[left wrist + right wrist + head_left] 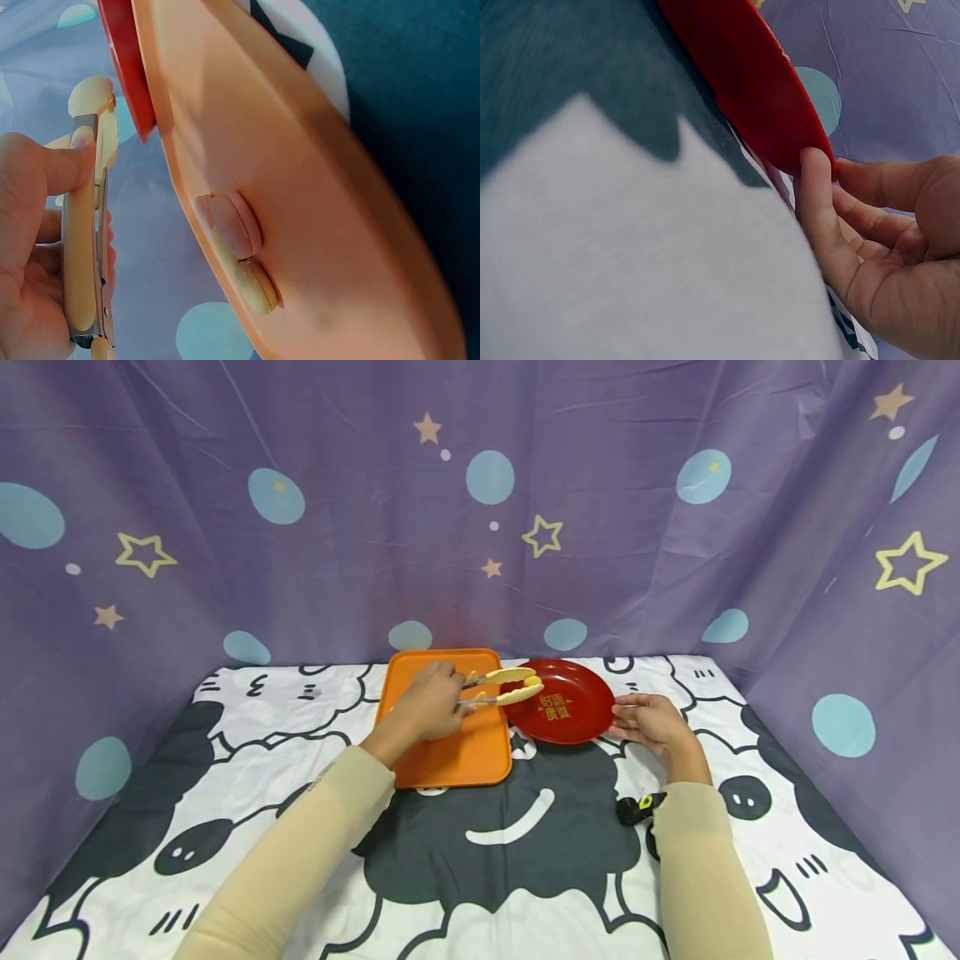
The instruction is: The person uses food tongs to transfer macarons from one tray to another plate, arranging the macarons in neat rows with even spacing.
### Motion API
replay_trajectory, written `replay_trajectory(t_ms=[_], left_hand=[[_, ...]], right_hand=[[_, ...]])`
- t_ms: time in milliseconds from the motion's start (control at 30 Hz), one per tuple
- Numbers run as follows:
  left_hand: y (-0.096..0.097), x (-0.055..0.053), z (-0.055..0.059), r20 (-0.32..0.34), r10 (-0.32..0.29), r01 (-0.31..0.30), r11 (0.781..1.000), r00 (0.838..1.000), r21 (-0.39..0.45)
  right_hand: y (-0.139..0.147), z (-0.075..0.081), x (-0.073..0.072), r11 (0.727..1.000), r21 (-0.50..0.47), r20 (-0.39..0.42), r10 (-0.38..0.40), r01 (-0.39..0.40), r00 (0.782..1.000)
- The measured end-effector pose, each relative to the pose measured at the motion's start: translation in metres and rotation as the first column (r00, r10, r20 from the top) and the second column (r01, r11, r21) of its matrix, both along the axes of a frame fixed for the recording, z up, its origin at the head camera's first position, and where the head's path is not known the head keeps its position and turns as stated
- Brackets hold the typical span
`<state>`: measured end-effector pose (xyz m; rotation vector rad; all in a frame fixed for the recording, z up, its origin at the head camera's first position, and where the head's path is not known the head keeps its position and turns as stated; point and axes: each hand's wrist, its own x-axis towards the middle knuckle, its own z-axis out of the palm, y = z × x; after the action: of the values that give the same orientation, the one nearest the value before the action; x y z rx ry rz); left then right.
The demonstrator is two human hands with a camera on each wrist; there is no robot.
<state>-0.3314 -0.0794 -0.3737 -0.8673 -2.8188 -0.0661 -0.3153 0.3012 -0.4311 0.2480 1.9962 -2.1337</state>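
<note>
My left hand (pixel 432 702) grips a pair of tongs (pixel 81 247) with cream-coloured tips, reaching from above the orange tray (pixel 457 767) to over the left part of the red plate (pixel 585 693). A small yellow macaron (pixel 532 682) sits between the tong tips, above the plate. On the tray, hidden by my hand in the head view, lie a pink macaron (pixel 237 225) and a yellow-green macaron (pixel 256 286), with others partly covered behind them. With thumb and fingers, my right hand (pixel 651 723) pinches the plate's right rim. Gold characters mark the plate's middle.
The plate stands right against the tray's right edge. A cloth (pixel 510 877) with cartoon sheep faces covers the table. Behind it hangs a purple curtain (pixel 337 568) with stars and blue dots. A black strap device (pixel 637 808) is on my right wrist.
</note>
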Motion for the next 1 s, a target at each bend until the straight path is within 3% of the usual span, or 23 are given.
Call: replay_trajectory(t_ms=[333, 1000], left_hand=[[0.005, -0.007, -0.004, 0.047, 0.023, -0.022, 0.999, 0.999, -0.033], [0.018, -0.015, 0.003, 0.085, 0.045, -0.036, 0.993, 0.995, -0.111]], right_hand=[[-0.001, 0.0, 0.0, 1.0, -0.009, 0.0, -0.001, 0.001, 1.0], [-0.001, 0.002, 0.001, 1.0, -0.013, 0.005, 0.004, -0.004, 1.0]])
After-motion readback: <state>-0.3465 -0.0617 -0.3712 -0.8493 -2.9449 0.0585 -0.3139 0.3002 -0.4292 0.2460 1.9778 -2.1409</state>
